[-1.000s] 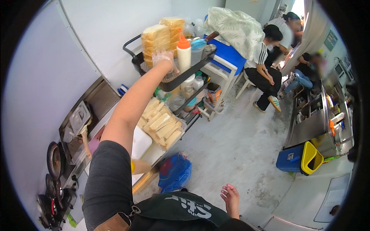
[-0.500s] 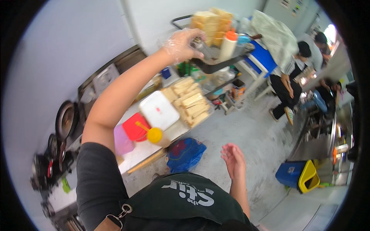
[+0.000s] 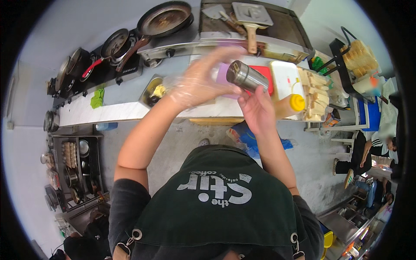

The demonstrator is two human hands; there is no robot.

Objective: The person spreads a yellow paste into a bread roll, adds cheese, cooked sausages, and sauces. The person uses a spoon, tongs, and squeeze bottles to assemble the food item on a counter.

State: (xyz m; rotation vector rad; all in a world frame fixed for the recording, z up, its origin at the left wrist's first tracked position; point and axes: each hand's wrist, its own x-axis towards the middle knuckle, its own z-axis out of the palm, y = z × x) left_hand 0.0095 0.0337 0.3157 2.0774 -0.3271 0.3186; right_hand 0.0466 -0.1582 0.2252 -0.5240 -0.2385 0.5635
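A metal shaker [image 3: 249,77] with a dark top is tilted in the air between my hands above the counter. My left hand [image 3: 201,80], in a clear plastic glove, curves around its top end with fingers apart, blurred by motion. Bare and palm up, my right hand [image 3: 261,112] has its fingertips against the lower end of the shaker. Just beyond lie a red lid [image 3: 263,74] and a purple sheet [image 3: 223,77], partly hidden. A squeeze bottle with a yellow cap [image 3: 297,102] stands beside my right hand, near the white container lid [image 3: 286,80].
Sliced bread [image 3: 315,93] fills a tray at the counter's right. A metal pan with yellow food [image 3: 157,91] sits left of my gloved hand. Frying pans [image 3: 164,19] rest on burners, and a griddle [image 3: 284,24] is behind. A trolley with bread [image 3: 360,58] stands at far right.
My left hand has brought the shaker from the trolley back over the counter. My right hand has risen to meet it. The view has turned left toward the stove.
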